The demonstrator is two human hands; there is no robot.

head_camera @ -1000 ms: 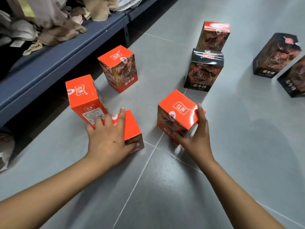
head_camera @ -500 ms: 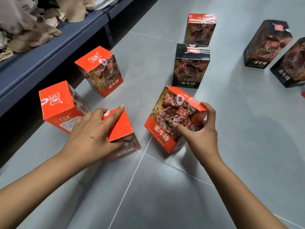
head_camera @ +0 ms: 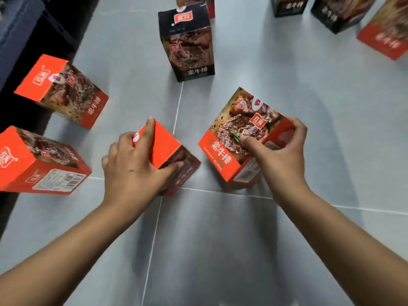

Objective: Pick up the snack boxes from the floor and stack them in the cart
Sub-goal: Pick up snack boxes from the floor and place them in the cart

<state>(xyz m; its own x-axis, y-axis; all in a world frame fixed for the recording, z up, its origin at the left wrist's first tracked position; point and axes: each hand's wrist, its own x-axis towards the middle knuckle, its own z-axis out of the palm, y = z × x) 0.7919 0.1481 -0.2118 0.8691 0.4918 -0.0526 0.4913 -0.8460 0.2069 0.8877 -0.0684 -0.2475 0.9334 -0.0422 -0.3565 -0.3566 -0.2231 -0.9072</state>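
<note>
Hard on the left a dark blue shelf [head_camera: 13,29] runs along the grey tiled floor [head_camera: 220,239]. Just out from it two snack boxes stand apart on the tiles: the nearer orange box [head_camera: 33,164] shows a barcode label on its side, and the farther orange box [head_camera: 59,89] shows its meat picture. Next comes the left hand [head_camera: 132,166], curled round a third orange box [head_camera: 167,151], forefinger laid along the plain top and thumb pressed to the side facing the person. That box sits at a tile joint, and I cannot tell whether it has left the floor. Well back between the hands a black box [head_camera: 187,43] stands upright. The right hand [head_camera: 280,155] grips a tilted orange box [head_camera: 234,133], picture face turned up, thumb on the picture and fingers hooked over the far edge. Its low corner is close to the tiles. Along the top right, only partly in sight, are a second black box [head_camera: 287,6], a third black box [head_camera: 337,14] and a last orange box [head_camera: 384,34].
</note>
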